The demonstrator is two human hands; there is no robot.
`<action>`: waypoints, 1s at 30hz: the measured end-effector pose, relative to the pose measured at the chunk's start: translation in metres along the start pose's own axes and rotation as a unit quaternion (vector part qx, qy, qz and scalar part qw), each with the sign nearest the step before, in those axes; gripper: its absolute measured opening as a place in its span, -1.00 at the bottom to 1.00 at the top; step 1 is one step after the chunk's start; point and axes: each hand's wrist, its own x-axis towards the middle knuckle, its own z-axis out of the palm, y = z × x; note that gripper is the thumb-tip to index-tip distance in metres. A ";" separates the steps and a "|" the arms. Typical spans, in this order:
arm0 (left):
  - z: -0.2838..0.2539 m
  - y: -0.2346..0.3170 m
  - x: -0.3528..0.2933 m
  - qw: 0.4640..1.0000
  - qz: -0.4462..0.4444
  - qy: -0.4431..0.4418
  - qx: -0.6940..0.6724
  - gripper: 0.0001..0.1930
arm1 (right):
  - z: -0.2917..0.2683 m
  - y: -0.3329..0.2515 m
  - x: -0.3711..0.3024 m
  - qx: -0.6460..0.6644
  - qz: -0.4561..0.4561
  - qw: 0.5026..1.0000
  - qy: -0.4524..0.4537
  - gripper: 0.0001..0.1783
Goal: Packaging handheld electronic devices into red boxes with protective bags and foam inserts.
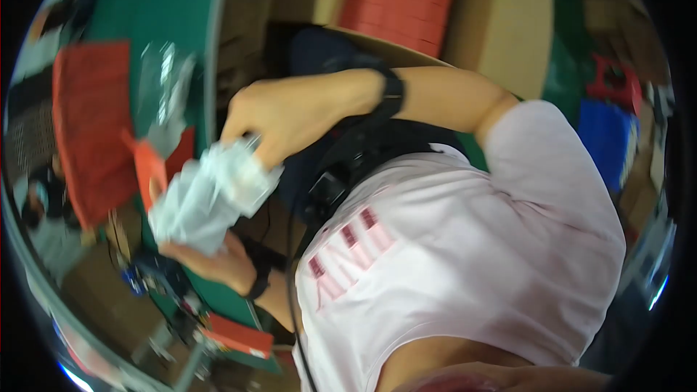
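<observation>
A crumpled, whitish translucent plastic bag is stretched between my two hands. My right hand, with a black band on its wrist, pinches the bag's upper right end from above. At the lower end, my left hand is closed around it, also with a dark wristband; the bag hides part of its fingers. A small dark spot shows by the right fingertips, too blurred to name. What the bag contains, if anything, cannot be made out. Just behind it lies an open-looking orange box, partly covered by the bag.
On the green tabletop lie a large red-orange flat piece and a clear plastic bag. A cardboard carton holds several red-orange boxes. Another orange box sits lower down. A black cable hangs beside my shirt.
</observation>
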 end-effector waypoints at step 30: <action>-0.052 -0.032 0.048 0.777 -0.207 -0.039 -0.593 -0.57 | 0.040 -0.021 -0.002 0.068 0.142 0.971 0.182 -0.64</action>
